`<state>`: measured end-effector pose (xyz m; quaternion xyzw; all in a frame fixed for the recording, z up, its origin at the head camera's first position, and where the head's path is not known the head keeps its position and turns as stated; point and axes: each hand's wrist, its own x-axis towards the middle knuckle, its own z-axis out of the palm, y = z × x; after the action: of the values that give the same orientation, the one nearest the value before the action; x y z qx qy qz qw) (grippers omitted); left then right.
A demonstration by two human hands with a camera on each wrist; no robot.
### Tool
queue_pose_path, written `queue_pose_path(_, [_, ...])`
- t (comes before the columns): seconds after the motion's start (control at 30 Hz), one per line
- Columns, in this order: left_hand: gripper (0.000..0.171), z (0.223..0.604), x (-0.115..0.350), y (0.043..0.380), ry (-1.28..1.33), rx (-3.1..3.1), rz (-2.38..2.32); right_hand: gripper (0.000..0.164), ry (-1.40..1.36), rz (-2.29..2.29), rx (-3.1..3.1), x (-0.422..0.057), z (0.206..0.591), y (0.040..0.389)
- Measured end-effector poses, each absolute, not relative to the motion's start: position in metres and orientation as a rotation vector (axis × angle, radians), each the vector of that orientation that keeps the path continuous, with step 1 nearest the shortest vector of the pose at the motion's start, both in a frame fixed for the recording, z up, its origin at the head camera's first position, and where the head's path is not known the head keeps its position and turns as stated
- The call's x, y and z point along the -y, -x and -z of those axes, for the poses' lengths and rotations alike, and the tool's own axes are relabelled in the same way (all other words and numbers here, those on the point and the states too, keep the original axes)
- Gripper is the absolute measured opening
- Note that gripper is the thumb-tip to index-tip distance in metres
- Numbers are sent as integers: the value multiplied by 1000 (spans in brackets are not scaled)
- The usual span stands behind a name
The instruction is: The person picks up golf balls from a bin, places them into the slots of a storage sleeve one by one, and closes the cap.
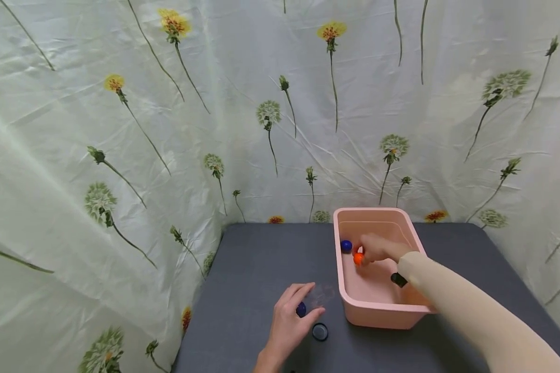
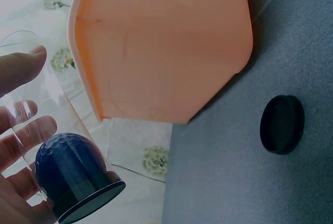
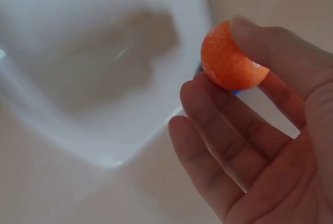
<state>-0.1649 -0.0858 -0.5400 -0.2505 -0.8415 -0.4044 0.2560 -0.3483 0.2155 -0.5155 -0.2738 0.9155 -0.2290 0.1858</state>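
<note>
My left hand (image 1: 289, 318) holds a clear plastic tube (image 2: 57, 96), its fingers and thumb around the wall. A dark blue golf ball (image 2: 70, 164) sits at the bottom of the tube, just above a black end cap (image 2: 93, 202). Inside the pink bin (image 1: 387, 308), my right hand (image 1: 377, 247) pinches an orange golf ball (image 3: 226, 57) between thumb and fingertips. Close by, another blue ball (image 1: 346, 246) lies against the bin's left wall. On the table, a loose round black cap (image 2: 282, 125) lies near the left hand.
The bin stands on a dark grey table (image 1: 261, 259), toward its right side. Behind it hangs a pale curtain (image 1: 280, 129) with a dandelion print, which also runs along the left and right sides. The bin's walls rise around the right hand.
</note>
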Motion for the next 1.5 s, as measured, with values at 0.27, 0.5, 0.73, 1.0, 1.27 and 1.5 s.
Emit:
queue_pose_path(0.27, [55, 541, 82, 168, 675, 2279, 1133, 26, 849, 652, -2644, -218, 500, 344])
queue_pose_path(0.5, [54, 542, 80, 169, 667, 2274, 1150, 29, 868, 678, -2705, -221, 480, 333])
queue_pose_path(0.73, [56, 540, 78, 169, 647, 2264, 1196, 32, 803, 737, -2751, -218, 453, 312])
queue_pose_path(1.0, [54, 542, 76, 171, 637, 2246, 1213, 37, 803, 829, -2826, -214, 431, 281])
queue_pose_path(1.27, [52, 542, 76, 171, 628, 2246, 1232, 37, 900, 1026, -2826, -210, 425, 252])
queue_pose_path(1.5, [52, 538, 75, 169, 592, 2301, 1268, 38, 931, 1233, -2813, -204, 426, 228])
